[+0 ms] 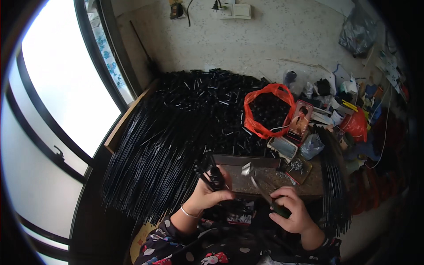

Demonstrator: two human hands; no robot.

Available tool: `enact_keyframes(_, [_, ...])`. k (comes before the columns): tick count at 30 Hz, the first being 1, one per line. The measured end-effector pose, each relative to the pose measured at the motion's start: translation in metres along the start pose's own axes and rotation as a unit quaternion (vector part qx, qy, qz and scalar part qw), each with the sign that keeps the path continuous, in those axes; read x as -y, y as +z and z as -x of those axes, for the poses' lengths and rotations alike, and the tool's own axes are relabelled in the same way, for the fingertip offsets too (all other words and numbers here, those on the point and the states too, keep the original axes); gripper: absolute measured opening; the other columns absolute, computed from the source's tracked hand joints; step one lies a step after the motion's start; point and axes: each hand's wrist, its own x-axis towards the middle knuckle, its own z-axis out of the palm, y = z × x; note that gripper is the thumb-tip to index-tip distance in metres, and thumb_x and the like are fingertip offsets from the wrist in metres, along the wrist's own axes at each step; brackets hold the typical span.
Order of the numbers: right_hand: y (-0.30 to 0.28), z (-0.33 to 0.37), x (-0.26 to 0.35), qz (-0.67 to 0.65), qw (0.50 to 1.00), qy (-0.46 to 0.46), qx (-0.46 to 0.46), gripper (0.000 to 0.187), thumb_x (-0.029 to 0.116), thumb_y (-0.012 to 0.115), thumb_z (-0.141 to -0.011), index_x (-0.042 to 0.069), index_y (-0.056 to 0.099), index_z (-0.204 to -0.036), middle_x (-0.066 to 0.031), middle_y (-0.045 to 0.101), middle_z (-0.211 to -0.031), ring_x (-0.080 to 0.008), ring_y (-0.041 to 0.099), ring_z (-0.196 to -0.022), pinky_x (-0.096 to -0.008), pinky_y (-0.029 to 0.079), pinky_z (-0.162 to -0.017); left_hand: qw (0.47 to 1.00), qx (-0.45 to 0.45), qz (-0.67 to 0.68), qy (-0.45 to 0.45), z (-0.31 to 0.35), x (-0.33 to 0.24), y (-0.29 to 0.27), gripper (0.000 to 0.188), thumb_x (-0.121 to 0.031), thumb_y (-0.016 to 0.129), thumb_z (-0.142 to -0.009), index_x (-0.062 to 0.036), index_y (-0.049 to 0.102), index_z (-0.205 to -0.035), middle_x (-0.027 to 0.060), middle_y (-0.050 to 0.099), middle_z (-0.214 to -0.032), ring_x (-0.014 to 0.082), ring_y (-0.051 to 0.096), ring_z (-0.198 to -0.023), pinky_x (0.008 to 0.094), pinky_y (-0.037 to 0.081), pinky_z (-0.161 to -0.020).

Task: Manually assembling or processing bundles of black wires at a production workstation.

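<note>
My left hand, with a bangle at the wrist, is closed around a small cluster of black plastic pieces. They point up and away from the palm. My right hand grips a tool with a dark green handle and a narrow metal shaft slanting up to the left. A shiny metal piece shows just beyond the shaft's tip; whether it belongs to the tool I cannot tell. Both hands are above the near edge of the worktop, apart from each other.
Long black rods and a heap of short black parts cover the left and back. To the right are a red bag of black pieces, a propped phone, a box, a small-parts tray and another rod bundle.
</note>
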Motion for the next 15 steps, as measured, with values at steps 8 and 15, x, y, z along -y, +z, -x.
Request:
enact_keyframes(8, [-0.012,-0.017,0.020,0.494,0.836,-0.214,-0.101,0.021,0.014,0.068,-0.057,0.007,0.066,-0.077,-0.0011,0.055,-0.102,-0.0301,0.049,-0.103,-0.0511,0.030,-0.094,0.998,-0.038,-0.046,0.010,0.003,-0.009,0.010,0.039,-0.038,0.067,-0.080,-0.0045,0.048,-0.087,-0.0011,0.050,-0.069,0.0068,0.050,-0.061,0.0210,0.040,-0.053])
enact_keyframes(15, [-0.004,-0.010,-0.003,-0.137,0.986,-0.055,0.082,0.022,0.014,0.065,-0.079,-0.004,0.061,-0.091,-0.0269,0.055,-0.112,-0.0304,0.064,-0.083,-0.0322,0.052,-0.065,0.996,-0.068,-0.064,0.013,0.003,-0.015,0.014,0.052,-0.050,0.064,-0.077,-0.0026,0.047,-0.091,0.0017,0.051,-0.072,0.0076,0.049,-0.057,0.0202,0.040,-0.049])
